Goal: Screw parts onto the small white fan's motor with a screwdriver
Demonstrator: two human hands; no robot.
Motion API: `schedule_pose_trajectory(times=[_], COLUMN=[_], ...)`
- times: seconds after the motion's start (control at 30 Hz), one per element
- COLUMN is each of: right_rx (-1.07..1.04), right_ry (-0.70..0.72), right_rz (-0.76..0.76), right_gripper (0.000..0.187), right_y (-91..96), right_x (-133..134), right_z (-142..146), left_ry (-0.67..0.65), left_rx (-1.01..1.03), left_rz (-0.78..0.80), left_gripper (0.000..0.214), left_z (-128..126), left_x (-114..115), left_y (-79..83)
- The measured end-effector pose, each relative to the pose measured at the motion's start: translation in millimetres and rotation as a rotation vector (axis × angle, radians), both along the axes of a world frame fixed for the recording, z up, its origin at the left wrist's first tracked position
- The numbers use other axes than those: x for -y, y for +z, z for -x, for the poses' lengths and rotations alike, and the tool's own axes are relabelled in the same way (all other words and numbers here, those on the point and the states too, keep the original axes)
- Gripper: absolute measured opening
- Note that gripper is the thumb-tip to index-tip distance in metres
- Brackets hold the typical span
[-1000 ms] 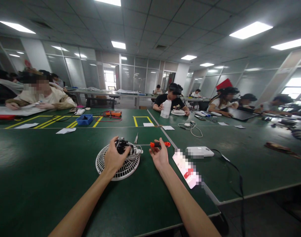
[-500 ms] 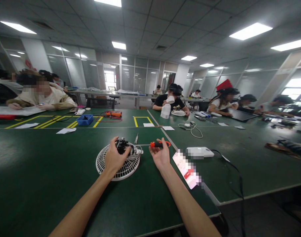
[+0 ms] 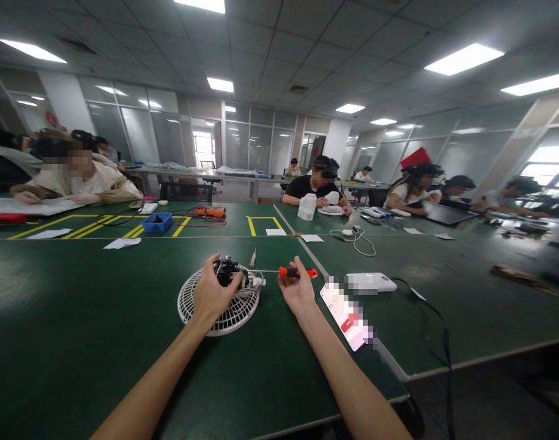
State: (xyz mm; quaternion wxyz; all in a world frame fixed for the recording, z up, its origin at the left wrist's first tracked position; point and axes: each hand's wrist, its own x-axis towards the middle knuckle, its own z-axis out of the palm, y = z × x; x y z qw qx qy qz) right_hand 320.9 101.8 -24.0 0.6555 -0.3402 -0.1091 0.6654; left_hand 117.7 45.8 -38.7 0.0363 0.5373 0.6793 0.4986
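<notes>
A round white fan grille [image 3: 239,319] lies on the green table, with a black fan motor [image 3: 226,269] and bundled pale wires on top. My left hand [image 3: 211,293] is closed round the motor, thumb on its right side. My right hand [image 3: 298,294] holds a red-and-black screwdriver [image 3: 298,272] by the handle between thumb and fingers. Its shaft points left, level, towards the motor's right side; whether the tip touches a screw is too small to tell. A small slim tool with a clear handle [image 3: 253,258] lies just behind the grille.
Right of my hand lie a lit phone [image 3: 341,315] and a white box-shaped device [image 3: 370,282] with a black cable. Farther back are a blue bin [image 3: 157,223], an orange multimeter [image 3: 210,211] and a white cord [image 3: 364,241]. A co-worker [image 3: 302,188] sits opposite with white fan parts.
The screwdriver handle has turned and dipped slightly in my right hand, whose fingers have curled closer. My left hand stays put. The co-worker opposite has lowered a white part towards a grille.
</notes>
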Motion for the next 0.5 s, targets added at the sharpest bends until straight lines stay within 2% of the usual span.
schedule_pose_trajectory(times=[0.23, 0.5], right_rx=[0.009, 0.095], right_ry=[-0.056, 0.004], right_rz=[-0.102, -0.012], right_gripper=[0.025, 0.025], right_y=[-0.2, 0.6], right_x=[-0.9, -0.6], right_z=[1.3, -3.4], left_ry=[-0.006, 0.000], left_rx=[-0.018, -0.014], left_rz=[-0.013, -0.014], left_gripper=[0.074, 0.073], left_z=[1.1, 0.8], left_x=[-2.2, -1.0], left_y=[-2.5, -1.6])
